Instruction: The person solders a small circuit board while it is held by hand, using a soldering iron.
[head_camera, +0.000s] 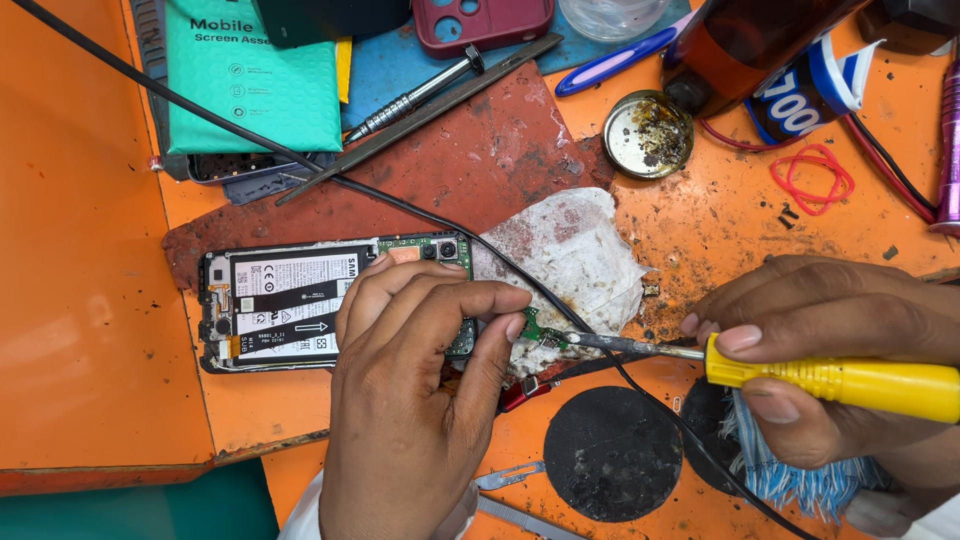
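Small green board (540, 332) pinched by left hand (420, 350); right hand (800, 350) grips soldering iron (760, 368), black cable (400, 205) crossing.

A scuffed orange worktable (80, 300) fills the view, its worn front edge above a teal surface (140, 510).

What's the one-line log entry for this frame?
left hand: pins small green board | right hand: holds yellow-handled soldering iron, tip at board | opened phone under left hand
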